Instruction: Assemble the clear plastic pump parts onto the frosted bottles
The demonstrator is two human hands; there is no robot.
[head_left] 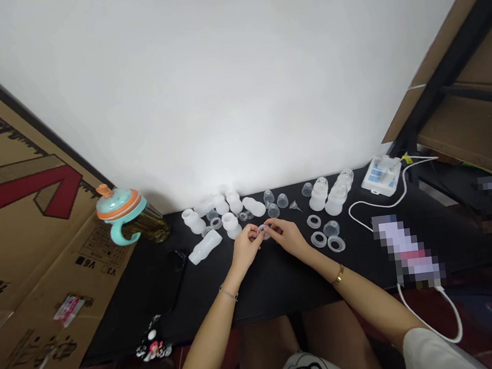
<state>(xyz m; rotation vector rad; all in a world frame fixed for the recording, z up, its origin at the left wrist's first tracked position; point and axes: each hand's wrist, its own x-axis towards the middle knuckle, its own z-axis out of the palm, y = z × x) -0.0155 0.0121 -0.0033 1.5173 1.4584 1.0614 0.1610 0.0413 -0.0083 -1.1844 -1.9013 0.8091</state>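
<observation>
Over the middle of the black table, my left hand (247,245) and my right hand (288,236) pinch a translucent bottle ring (262,230) between them. Its far details are too small to make out. Close to my left hand, a milky baby bottle (206,247) lies on its side, and another bottle (232,226) stands upright. Beyond my fingers are clear dome caps (272,210) and a small clear funnel-shaped piece (295,206). Right of my right hand lie several loose rings (318,239) and a dome cap (331,228). Capped bottles (336,198) stand behind those.
A large jug (120,213) with an orange and turquoise lid stands at the left, beside a cardboard box (26,245). On the right are a white case (381,175), a white cable (400,190) and a blurred-out phone-shaped object (407,249). The white wall (235,91) closes the back.
</observation>
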